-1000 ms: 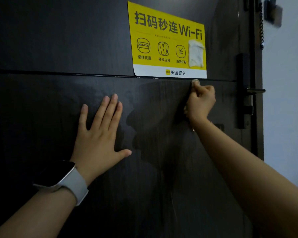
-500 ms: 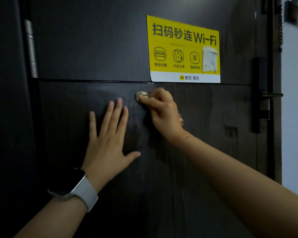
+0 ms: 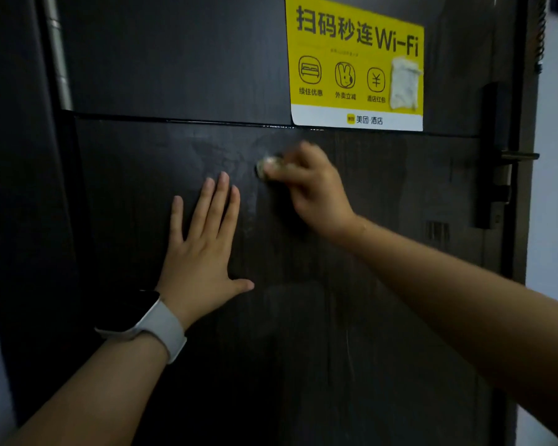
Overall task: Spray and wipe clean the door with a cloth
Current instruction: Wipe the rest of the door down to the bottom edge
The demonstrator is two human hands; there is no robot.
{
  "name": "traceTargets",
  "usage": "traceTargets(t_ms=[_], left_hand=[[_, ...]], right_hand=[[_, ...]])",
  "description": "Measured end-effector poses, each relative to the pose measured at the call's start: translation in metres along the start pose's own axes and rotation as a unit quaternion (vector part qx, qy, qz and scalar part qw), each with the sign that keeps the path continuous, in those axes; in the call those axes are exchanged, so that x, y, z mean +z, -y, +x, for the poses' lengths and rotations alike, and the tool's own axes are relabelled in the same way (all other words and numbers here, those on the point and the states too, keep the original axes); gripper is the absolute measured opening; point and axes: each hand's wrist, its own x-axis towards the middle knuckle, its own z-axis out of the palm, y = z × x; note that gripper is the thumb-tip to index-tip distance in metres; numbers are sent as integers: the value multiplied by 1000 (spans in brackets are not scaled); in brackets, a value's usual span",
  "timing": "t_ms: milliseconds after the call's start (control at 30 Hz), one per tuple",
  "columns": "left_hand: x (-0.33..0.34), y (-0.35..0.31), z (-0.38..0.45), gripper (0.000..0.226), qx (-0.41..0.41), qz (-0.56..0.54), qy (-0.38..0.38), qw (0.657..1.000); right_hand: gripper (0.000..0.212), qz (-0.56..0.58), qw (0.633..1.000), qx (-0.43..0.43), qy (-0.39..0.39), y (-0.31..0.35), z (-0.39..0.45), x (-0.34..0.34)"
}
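A dark wooden door fills the view. My right hand grips a small bunched cloth, of which only a pale tip shows past the fingers, and holds it against the door just under the horizontal groove. My left hand lies flat on the door with fingers straight and spread, below and left of the cloth. A hazy wet smear marks the panel above my left fingers. No spray bottle is in view.
A yellow Wi-Fi sticker with a white scrap stuck on it sits at the upper right. A black lock plate and lever handle are at the right edge. A hinge runs along the left frame; a pale wall is on the right.
My right hand has swept the cloth left from near the sticker's right end to the door's middle, then held about there. The left hand has stayed flat in place.
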Motion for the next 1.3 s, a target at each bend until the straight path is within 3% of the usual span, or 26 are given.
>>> traceTargets(t_ms=[100,200,300,400,500,600,733,867,967,1133,1233,1300], left_hand=[[-1,-1,-2,147,6,-4,-7,1000],[-2,-1,-2,146,6,-6,-12,1000],[-2,0,-3,146,11,-17,-7,1000],[-5,0,-3,144,11,-16,3,1000],[-6,-1,-3,144,4,-17,8,1000],[-6,-2,-3,144,5,-18,10,1000],[-6,-2,-3,141,10,-7,14,1000],[-5,-10,-14,117,52,7,-8,999],[8,-38,-37,103,100,-6,-28,995],[44,-88,-71,106,93,-50,15,994],[65,-111,-78,113,103,-36,51,993],[75,-121,-79,121,89,-18,67,994]], right_hand=[[30,-3,999,37,-33,7,20,7],[37,-8,1000,6,-1,19,-27,14],[41,28,993,-41,107,30,-113,20],[46,42,962,-110,247,37,-193,22],[44,36,932,-168,320,35,-219,19],[37,32,948,-159,274,27,-190,16],[34,9,998,14,65,11,-128,10],[40,-9,991,130,-40,11,-122,14],[42,16,994,110,-24,21,-178,26],[42,29,983,121,132,31,-315,17],[39,45,984,134,109,22,-309,10],[39,36,988,148,29,6,-273,9]])
